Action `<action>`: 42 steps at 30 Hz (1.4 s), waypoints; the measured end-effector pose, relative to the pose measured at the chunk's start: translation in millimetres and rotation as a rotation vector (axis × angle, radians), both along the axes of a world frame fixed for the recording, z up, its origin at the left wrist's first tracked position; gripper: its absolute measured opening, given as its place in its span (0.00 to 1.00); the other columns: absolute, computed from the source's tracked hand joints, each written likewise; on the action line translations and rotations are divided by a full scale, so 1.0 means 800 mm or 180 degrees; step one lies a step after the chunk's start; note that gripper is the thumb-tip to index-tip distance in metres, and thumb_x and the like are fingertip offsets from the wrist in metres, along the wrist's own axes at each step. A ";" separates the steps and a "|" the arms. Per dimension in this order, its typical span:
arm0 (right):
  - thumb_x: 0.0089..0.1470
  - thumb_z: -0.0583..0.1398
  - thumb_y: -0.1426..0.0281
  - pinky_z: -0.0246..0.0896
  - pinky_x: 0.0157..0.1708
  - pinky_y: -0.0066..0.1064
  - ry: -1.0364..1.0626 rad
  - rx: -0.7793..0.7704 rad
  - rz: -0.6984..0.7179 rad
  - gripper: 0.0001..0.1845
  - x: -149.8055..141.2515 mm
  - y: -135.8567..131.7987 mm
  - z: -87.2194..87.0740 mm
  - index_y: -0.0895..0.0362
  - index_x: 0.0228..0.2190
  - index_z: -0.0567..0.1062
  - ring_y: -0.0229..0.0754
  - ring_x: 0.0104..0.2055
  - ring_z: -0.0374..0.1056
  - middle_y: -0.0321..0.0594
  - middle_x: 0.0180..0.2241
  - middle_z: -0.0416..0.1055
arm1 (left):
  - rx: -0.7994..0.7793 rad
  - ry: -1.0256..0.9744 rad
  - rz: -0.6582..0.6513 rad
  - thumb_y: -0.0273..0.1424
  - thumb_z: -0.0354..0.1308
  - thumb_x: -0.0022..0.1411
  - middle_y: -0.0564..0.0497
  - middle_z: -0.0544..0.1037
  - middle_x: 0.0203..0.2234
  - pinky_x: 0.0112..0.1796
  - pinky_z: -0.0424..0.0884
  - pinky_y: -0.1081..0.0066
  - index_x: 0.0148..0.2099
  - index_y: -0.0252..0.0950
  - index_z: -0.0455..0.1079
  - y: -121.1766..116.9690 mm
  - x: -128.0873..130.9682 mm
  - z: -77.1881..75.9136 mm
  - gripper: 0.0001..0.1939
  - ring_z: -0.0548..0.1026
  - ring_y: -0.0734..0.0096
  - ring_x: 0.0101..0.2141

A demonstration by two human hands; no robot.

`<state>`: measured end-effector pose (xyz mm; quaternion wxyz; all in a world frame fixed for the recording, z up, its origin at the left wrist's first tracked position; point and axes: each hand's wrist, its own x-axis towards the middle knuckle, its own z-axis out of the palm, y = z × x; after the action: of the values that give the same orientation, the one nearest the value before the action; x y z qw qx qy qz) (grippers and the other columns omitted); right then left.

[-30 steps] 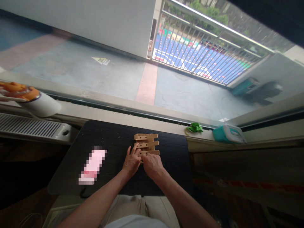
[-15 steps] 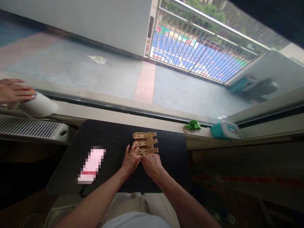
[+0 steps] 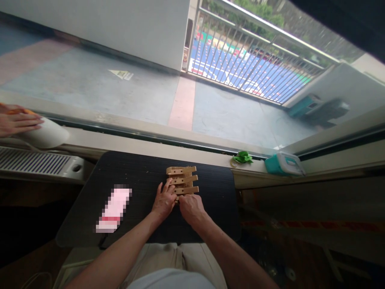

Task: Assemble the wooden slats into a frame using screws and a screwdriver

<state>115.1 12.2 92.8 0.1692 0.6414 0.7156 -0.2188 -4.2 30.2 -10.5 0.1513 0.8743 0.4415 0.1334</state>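
A small slatted wooden piece [image 3: 184, 180] lies on the black table, its pale slats dotted with dark holes and running crosswise. My left hand [image 3: 164, 199] grips its near left side, with some fingers stretched over the slat ends and the thumb by the nearest slat. Right beside it, my right hand [image 3: 191, 206] is closed in a fist at the near edge of the wood. The fist covers the right part of the nearest slat, and what its fingers hold is hidden.
On the black table [image 3: 144, 160] a pixelated pink rectangle [image 3: 116, 208] lies to the left. Another person's hand [image 3: 18, 122] rests on a white cylinder [image 3: 49, 134] by the sill. A green crumpled item [image 3: 243, 157] and a teal box [image 3: 284, 164] sit on the sill at right.
The whole view has shifted slightly. The other person's hand has changed its position a little on the white cylinder. My two hands stay at the wooden piece with hardly any visible movement.
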 end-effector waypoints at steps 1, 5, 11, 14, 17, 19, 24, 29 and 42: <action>0.54 0.51 0.76 0.63 0.32 0.29 0.0006 0.0006 -0.0001 0.14 0.000 0.000 -0.001 0.58 0.31 0.76 0.42 0.34 0.72 0.45 0.31 0.76 | -0.0011 0.0002 0.0003 0.25 0.55 0.53 0.45 0.71 0.46 0.55 0.48 0.47 0.30 0.38 0.73 0.000 0.000 0.000 0.06 0.51 0.53 0.59; 0.54 0.51 0.76 0.64 0.31 0.29 0.0014 0.0024 -0.0005 0.14 0.000 0.000 -0.002 0.58 0.30 0.77 0.43 0.34 0.72 0.45 0.31 0.76 | -0.0051 0.0012 0.0002 0.25 0.56 0.52 0.45 0.71 0.46 0.55 0.48 0.47 0.29 0.38 0.73 0.000 0.000 0.001 0.06 0.51 0.53 0.59; 0.53 0.51 0.76 0.64 0.32 0.29 -0.0008 -0.0006 0.0012 0.14 -0.001 0.000 0.002 0.59 0.30 0.77 0.43 0.34 0.72 0.46 0.31 0.76 | -0.0063 0.0021 0.0003 0.26 0.55 0.53 0.45 0.71 0.46 0.55 0.48 0.47 0.28 0.39 0.74 0.001 0.000 0.000 0.06 0.50 0.52 0.59; 0.53 0.52 0.77 0.64 0.32 0.29 -0.0037 -0.0022 0.0024 0.13 -0.003 -0.001 0.002 0.59 0.30 0.77 0.43 0.34 0.72 0.45 0.31 0.76 | -0.0051 -0.0004 0.0005 0.26 0.55 0.53 0.45 0.70 0.46 0.55 0.47 0.47 0.28 0.39 0.74 0.000 0.000 -0.001 0.06 0.50 0.52 0.59; 0.53 0.51 0.77 0.64 0.31 0.29 -0.0054 -0.0006 0.0059 0.14 -0.005 -0.002 -0.001 0.58 0.30 0.77 0.42 0.34 0.72 0.44 0.30 0.76 | -0.0067 -0.0018 0.0012 0.26 0.56 0.53 0.45 0.70 0.47 0.55 0.47 0.47 0.28 0.39 0.74 0.000 0.001 -0.001 0.06 0.50 0.53 0.59; 0.54 0.50 0.78 0.63 0.31 0.28 -0.0057 0.0024 0.0080 0.15 -0.007 -0.003 -0.004 0.58 0.30 0.77 0.42 0.33 0.72 0.45 0.30 0.76 | -0.0084 -0.0019 0.0007 0.27 0.56 0.53 0.45 0.70 0.46 0.55 0.47 0.47 0.28 0.39 0.74 0.000 0.001 -0.001 0.06 0.50 0.53 0.59; 0.54 0.51 0.77 0.63 0.32 0.29 -0.0043 0.0071 0.0036 0.15 -0.007 -0.003 -0.006 0.58 0.30 0.77 0.43 0.34 0.72 0.45 0.30 0.76 | -0.0112 -0.0088 0.0005 0.26 0.55 0.52 0.45 0.70 0.46 0.56 0.46 0.47 0.29 0.39 0.74 0.000 -0.001 0.000 0.07 0.49 0.53 0.59; 0.53 0.52 0.76 0.63 0.31 0.28 -0.0030 0.0020 -0.0030 0.14 -0.002 -0.002 -0.002 0.58 0.30 0.77 0.43 0.33 0.72 0.45 0.30 0.76 | -0.0076 -0.0052 0.0007 0.26 0.55 0.53 0.45 0.70 0.46 0.55 0.46 0.47 0.28 0.39 0.74 0.000 -0.001 0.001 0.07 0.50 0.53 0.59; 0.55 0.51 0.72 0.62 0.34 0.29 0.0038 0.0136 -0.0182 0.12 -0.004 -0.003 0.000 0.58 0.33 0.75 0.42 0.35 0.71 0.44 0.33 0.75 | -0.0076 -0.0016 -0.0005 0.27 0.55 0.54 0.45 0.70 0.46 0.56 0.46 0.47 0.31 0.40 0.74 0.000 -0.001 -0.002 0.07 0.49 0.53 0.60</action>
<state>111.6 9.4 92.5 0.1450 0.6638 0.7024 -0.2120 -4.7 30.2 -12.2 0.1630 0.8724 0.4420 0.1302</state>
